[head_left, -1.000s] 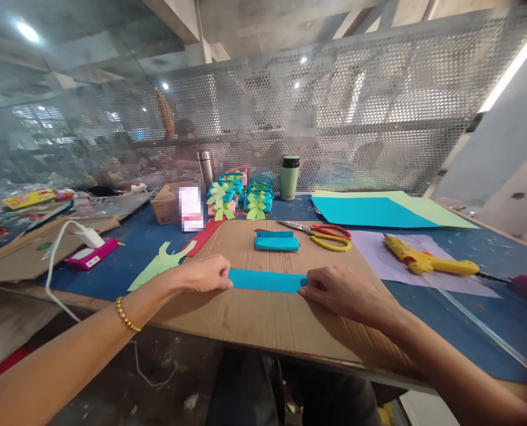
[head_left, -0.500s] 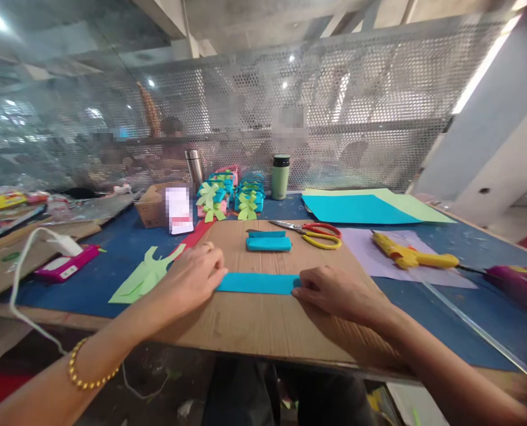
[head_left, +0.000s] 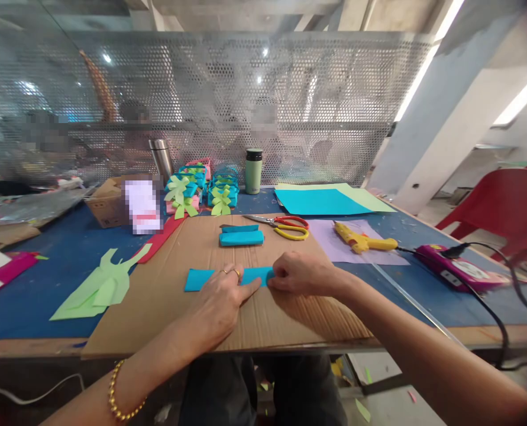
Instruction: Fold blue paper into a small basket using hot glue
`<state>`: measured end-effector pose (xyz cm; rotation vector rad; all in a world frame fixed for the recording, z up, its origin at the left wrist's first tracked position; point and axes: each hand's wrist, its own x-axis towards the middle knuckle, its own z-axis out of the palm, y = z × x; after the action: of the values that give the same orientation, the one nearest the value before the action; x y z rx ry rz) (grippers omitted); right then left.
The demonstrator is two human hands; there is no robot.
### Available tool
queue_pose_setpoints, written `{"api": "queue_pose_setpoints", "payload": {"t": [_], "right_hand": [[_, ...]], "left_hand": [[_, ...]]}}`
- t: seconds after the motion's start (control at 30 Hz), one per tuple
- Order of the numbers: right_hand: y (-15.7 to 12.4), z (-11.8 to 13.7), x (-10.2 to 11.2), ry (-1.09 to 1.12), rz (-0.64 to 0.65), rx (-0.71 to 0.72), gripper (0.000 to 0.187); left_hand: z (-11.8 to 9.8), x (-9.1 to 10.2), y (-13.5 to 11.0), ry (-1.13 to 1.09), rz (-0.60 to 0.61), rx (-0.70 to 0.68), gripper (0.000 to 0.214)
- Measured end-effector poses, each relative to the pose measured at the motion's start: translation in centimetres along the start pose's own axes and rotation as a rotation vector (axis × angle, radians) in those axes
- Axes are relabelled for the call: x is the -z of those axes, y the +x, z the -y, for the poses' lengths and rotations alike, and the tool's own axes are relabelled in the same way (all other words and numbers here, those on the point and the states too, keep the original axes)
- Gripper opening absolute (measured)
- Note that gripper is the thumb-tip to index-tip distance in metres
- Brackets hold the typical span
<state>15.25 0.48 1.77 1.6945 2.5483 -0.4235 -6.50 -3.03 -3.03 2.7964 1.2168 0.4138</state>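
Observation:
A flat blue strip (head_left: 201, 280) of paper-like sheet lies across the brown cardboard (head_left: 157, 307) in front of me. My left hand (head_left: 221, 299) rests over its middle, fingers bent onto it and the thumb stretched toward the right end. At that right end, my right hand (head_left: 290, 275) pinches the strip between curled fingers and thumb; the fingertips are partly hidden. Just beyond the hands sits a folded blue piece (head_left: 241, 238). Scissors (head_left: 285, 225) with red and yellow handles lie to its right, blades pointing left.
Right: a yellow glue gun (head_left: 363, 239) on a purple sheet (head_left: 387, 255), a clear glue stick (head_left: 411, 300), a magenta power strip (head_left: 458, 269). Left: green cut-outs (head_left: 97, 284), a cardboard box (head_left: 106, 207). Behind: small bow-trimmed baskets (head_left: 223, 195), a green tumbler (head_left: 253, 171), blue sheets (head_left: 320, 202).
My left hand has slid right from the strip's left end to its middle, near my right hand. The left end is now uncovered. The camera view has turned right.

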Motion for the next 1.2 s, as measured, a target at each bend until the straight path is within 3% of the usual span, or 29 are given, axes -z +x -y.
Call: {"api": "queue_pose_setpoints", "payload": {"t": [0.2, 0.4, 0.5, 0.6, 0.63, 0.7, 0.77, 0.8, 0.93, 1.1, 1.2], "right_hand": [[-1.1, -1.2, 0.4, 0.169, 0.136, -0.081, 0.026], [-2.1, -1.9, 1.1, 0.271, 0.169, -0.106, 0.026], [-2.7, -2.2, 1.1, 0.155, 0.047, -0.173, 0.029], [-3.3, -1.5, 0.2, 0.042, -0.216, -0.203, 0.022], [-3.4, -1.0, -0.4, 0.042, -0.302, -0.131, 0.020], [-3.5, 0.2, -2.0, 0.061, -0.465, 0.186, 0.023], [-3.5, 1.4, -3.5, 0.020, -0.493, 0.390, 0.025], [-3.6, 1.8, -4.1, -0.030, -0.482, 0.393, 0.025], [-3.9, 2.3, -5.1, -0.152, -0.444, 0.310, 0.022], [-4.5, 1.6, -5.6, -0.240, -0.468, 0.259, 0.019], [-5.1, 0.6, -6.3, -0.281, -0.527, 0.200, 0.020]], "left_hand": [[0.1, -0.2, -0.1, -0.015, 0.003, -0.013, 0.054], [0.0, 0.0, 0.0, -0.036, 0.019, 0.013, 0.054], [0.1, -0.2, 0.0, -0.028, 0.011, 0.012, 0.053], [0.2, -0.4, -0.1, -0.009, 0.015, -0.001, 0.055], [0.1, -0.4, -0.1, -0.005, 0.014, -0.006, 0.055], [-0.1, -0.2, -0.1, -0.003, 0.010, -0.005, 0.054], [-0.4, 0.1, -0.1, -0.006, -0.001, 0.008, 0.050], [-0.4, 0.1, -0.1, -0.006, -0.009, 0.015, 0.049], [0.7, -0.7, -1.1, 0.071, -0.067, -0.006, 0.047], [4.9, -2.8, -4.3, 0.382, -0.246, 0.039, 0.059], [6.7, -3.1, -6.3, 0.484, -0.284, -0.027, 0.066]]}}
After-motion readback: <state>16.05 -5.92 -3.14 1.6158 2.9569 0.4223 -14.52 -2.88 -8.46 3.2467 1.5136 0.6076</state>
